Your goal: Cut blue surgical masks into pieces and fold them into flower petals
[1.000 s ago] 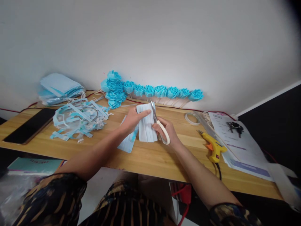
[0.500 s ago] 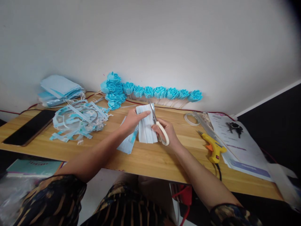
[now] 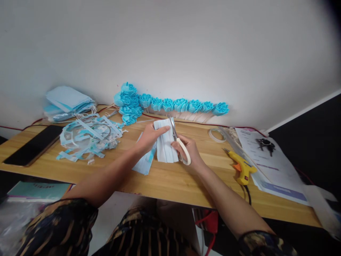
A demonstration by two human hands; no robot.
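Between thumb and fingers, my left hand (image 3: 149, 137) holds a pale blue pleated mask sheet (image 3: 165, 145) by its upper left part, above the wooden table. My right hand (image 3: 190, 149) grips white-handled scissors (image 3: 185, 151) whose metal blades point up and away along the sheet's right edge. A second blue sheet (image 3: 143, 164) lies on the table, partly hidden under my left hand and wrist. A row of bright blue folded flowers (image 3: 181, 105) stands along the wall behind.
A heap of cut strips (image 3: 89, 137), a stack of masks (image 3: 68, 99) and a black phone (image 3: 33, 145) are on the left. On the right are a tape roll (image 3: 217, 135), a yellow glue gun (image 3: 242, 167) with its cord, papers (image 3: 274, 167) and keys (image 3: 266, 145).
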